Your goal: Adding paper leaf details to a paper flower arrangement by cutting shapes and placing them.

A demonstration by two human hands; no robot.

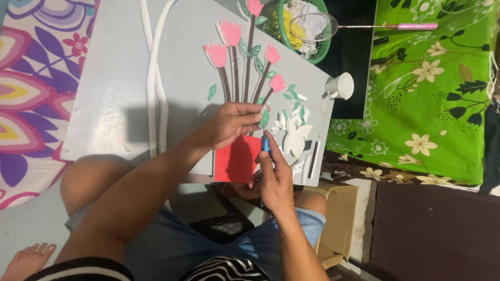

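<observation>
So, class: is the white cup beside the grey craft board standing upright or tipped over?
Tipped over. The white cup lies on its side, its open mouth facing sideways.

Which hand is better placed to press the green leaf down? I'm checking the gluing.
Likely the left hand: its fingers already pinch the green leaf at the stems, while the right hand grips a blue tool.

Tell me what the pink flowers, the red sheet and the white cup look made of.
Pink flowers: likely craft foam, matte, with thick cut edges. Red sheet: probably foam or felt, a flat matte surface with no shine. White cup: looks like plastic or ceramic, smooth and slightly glossy; which one cannot be told.
</observation>
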